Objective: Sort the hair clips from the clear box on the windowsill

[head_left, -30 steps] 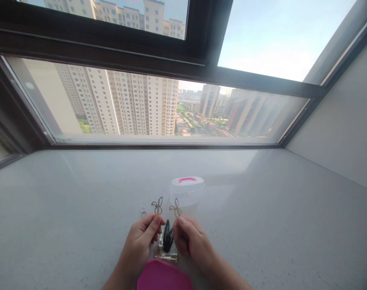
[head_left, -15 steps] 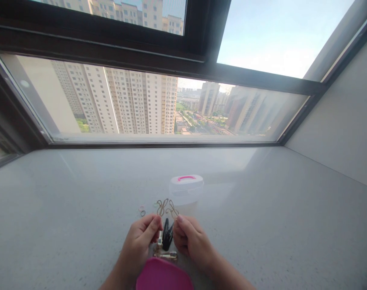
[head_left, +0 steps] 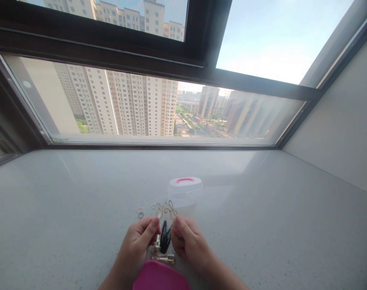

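Between thumb and fingers, my left hand [head_left: 140, 238] pinches a gold wire hair clip [head_left: 160, 209] with looped ends. My right hand [head_left: 191, 241] is closed on a similar looped gold wire hair clip [head_left: 172, 208]. Both clips point up and away from me, side by side, very near each other. Black snap hair clips [head_left: 164, 238] lie on the surface between my hands. Closer to me are shiny gold-toned hair clips [head_left: 165, 258], partly hidden by my left hand. A pink item [head_left: 160, 277], cut off by the bottom edge, sits between my forearms.
Beyond my hands stands a translucent white box [head_left: 185, 192] with a pink handle. Small hair ties [head_left: 140, 215] lie left of it on the pale speckled sill [head_left: 65, 217]. A dark-framed window [head_left: 159, 146] borders the back, and a white wall [head_left: 343, 133] the right.
My view has shifted slightly. Both hands keep their grip, while the two wire clips have turned a little, the right one showing its loops at a different angle.
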Tool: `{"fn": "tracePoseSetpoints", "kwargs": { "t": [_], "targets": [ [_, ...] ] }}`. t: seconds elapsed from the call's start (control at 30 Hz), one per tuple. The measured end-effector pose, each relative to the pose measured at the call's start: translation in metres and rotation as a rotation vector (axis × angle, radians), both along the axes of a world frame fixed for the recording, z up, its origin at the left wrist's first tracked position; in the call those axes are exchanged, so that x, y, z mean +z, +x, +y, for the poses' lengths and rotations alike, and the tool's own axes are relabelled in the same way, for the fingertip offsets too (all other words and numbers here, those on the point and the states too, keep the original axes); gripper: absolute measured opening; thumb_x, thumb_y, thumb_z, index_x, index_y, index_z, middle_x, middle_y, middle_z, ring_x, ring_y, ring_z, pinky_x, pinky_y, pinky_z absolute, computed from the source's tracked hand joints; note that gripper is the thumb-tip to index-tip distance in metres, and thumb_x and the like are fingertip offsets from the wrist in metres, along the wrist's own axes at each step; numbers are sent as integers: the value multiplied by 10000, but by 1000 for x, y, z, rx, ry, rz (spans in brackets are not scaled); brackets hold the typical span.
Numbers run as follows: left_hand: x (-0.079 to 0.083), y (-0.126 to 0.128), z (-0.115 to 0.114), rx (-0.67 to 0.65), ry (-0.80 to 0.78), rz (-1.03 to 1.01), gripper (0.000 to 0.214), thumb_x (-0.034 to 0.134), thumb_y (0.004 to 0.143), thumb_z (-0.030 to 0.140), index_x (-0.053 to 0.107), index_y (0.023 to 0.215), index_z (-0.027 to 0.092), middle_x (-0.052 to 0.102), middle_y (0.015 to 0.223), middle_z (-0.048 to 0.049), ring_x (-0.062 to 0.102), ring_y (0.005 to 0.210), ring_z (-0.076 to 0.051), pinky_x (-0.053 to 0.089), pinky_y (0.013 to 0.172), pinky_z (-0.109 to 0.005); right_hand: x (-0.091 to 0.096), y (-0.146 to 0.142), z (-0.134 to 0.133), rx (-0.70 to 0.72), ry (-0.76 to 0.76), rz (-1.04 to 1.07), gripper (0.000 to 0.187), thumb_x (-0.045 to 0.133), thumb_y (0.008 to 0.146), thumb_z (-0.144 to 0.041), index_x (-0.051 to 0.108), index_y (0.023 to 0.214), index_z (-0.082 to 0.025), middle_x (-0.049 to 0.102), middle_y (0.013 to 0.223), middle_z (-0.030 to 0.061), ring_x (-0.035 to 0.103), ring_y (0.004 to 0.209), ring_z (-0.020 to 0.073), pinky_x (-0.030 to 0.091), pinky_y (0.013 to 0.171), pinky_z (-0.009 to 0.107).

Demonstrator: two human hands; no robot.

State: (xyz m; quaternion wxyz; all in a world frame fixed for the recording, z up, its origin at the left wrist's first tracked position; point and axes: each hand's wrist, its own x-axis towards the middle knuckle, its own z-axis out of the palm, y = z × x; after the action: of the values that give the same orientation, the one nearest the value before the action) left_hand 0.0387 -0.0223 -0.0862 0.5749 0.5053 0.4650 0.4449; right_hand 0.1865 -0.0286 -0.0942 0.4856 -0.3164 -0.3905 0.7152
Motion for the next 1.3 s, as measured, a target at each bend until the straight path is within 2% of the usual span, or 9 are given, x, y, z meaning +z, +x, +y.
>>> {"fn": "tracePoseSetpoints", "kwargs": {
  "t": [0.23,0.43,0.53,0.8,1.0,1.17,1.3],
  "targets": [
    [3,1,-1,3,-5,11,447,544,740,551,571,576,136,401,474,46,352,473,-90,281,451,-189,-3,-1,1,-28,42,-11,486,528,752,-594,353,545,-191,248,401,-101,179,309,29,138,283,165],
    [2,-2,1,153,32,19,356,592,733,482,625,634,141,491,543,22,424,528,-108,356,500,-185,-6,0,1,-11,81,-51,503,487,779,-600,362,520,-187,294,353,-85,208,274,31,135,272,170],
    [-2,-3,2,166,27,5,348,582,744,478,636,662,144,508,566,16,444,547,-114,370,508,-185,-6,1,0,2,71,-43,500,489,775,-599,344,522,-193,273,365,-90,196,283,31,134,274,171],
    [-6,-4,2,126,22,-3,346,538,783,474,612,679,152,493,554,28,434,534,-107,358,501,-181,1,3,-3,-2,-17,11,425,506,772,-469,302,511,-202,247,413,-87,177,324,39,110,291,176],
    [-5,-3,3,90,37,20,374,484,813,482,564,651,154,444,501,44,403,498,-101,318,483,-180,0,5,-1,9,-25,37,346,453,774,-382,338,507,-193,248,416,-82,174,330,43,112,301,176],
    [-8,-2,0,55,27,18,406,455,818,519,523,644,158,381,477,64,334,458,-90,264,446,-179,2,4,-1,18,-7,-1,345,450,787,-415,376,540,-185,277,427,-79,193,337,46,116,309,178],
    [-6,3,-4,-41,-14,2,405,470,805,531,511,647,161,351,483,73,305,441,-83,238,421,-177,0,2,-4,33,21,-70,375,436,821,-474,392,588,-183,276,440,-84,182,354,47,119,335,186]
  ]
}}
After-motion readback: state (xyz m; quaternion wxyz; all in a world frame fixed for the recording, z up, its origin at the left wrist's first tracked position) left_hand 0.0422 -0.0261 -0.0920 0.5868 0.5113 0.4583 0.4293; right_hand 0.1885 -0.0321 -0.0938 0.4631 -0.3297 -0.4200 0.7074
